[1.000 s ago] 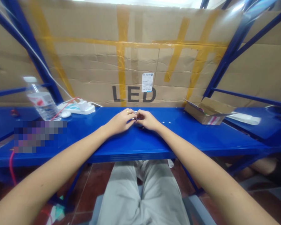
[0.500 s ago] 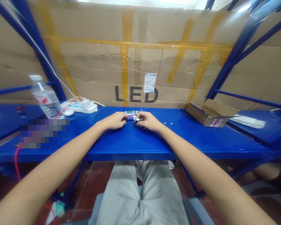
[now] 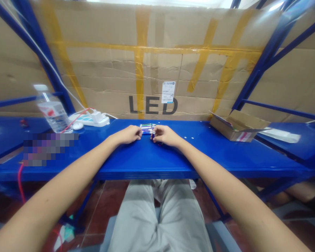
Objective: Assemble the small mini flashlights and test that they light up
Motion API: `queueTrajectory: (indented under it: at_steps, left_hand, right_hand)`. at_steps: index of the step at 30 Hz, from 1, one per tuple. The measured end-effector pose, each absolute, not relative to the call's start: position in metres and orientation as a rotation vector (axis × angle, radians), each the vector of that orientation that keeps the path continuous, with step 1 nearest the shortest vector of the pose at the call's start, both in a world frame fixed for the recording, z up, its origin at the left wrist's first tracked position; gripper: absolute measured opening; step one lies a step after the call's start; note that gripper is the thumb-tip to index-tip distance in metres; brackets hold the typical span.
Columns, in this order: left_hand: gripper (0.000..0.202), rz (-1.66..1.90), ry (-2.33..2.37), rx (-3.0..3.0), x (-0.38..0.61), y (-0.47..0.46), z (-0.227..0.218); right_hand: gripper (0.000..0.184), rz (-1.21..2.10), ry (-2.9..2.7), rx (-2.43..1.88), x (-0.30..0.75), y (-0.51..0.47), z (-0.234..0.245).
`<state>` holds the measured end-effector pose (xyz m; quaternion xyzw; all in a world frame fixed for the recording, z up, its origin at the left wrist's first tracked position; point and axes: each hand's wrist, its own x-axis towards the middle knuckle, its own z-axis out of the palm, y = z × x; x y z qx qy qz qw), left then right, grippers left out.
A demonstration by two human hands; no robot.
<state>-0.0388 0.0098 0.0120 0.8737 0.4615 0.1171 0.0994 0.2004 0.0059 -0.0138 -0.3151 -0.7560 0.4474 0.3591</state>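
Both hands rest on the blue bench (image 3: 147, 157), close together at its far middle, just in front of the cardboard (image 3: 157, 70) marked LED. The left hand (image 3: 129, 134) lies knuckles up with fingers curled under, its fingertips just beside a small row of thin, shiny coloured parts (image 3: 147, 128) that lie flat on the bench. The right hand (image 3: 165, 135) is also curled, fingers pinched narrow at the near right end of that row; it appears to hold one small piece, but the piece is too small to identify. Whether the left hand grips anything cannot be told. The step in hand seems to be fine fingertip work on the parts: sorting, aligning or joining one to the row. The next move probably calls for a steady pinch and light pressure, since the parts look slight and could scatter. A bottle (image 3: 52, 110) and a power strip (image 3: 90, 119) stand well to the left; an open box (image 3: 237, 125) sits well to the right.
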Motion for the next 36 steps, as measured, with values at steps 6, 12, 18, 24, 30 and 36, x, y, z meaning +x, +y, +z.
queueTrajectory:
  at_steps: [6,12,18,24,30,36]
  left_hand:
    - [0.011,0.435,1.234,2.612,-0.038,0.010,0.012]
    - [0.021,0.476,1.098,2.698,-0.040,0.011,0.012]
    - [0.015,0.484,1.098,2.627,-0.039,0.007,0.014]
    - [0.013,0.415,1.226,2.589,-0.038,0.006,0.015]
    - [0.018,0.436,1.214,2.688,-0.037,0.004,0.013]
    - [0.024,1.059,1.069,2.750,-0.019,-0.010,0.015]
  right_hand:
    - [0.024,1.095,-1.987,-0.819,0.200,0.006,-0.014]
    - [0.022,1.074,-2.000,-0.815,0.199,0.007,-0.014]
    - [0.024,1.081,-1.986,-0.822,0.199,0.008,-0.016]
    - [0.023,1.089,-1.984,-0.828,0.200,0.008,-0.016]
    - [0.023,1.065,-1.982,-0.824,0.200,0.008,-0.016]
    - [0.019,0.983,-1.995,-0.835,0.199,0.008,-0.015]
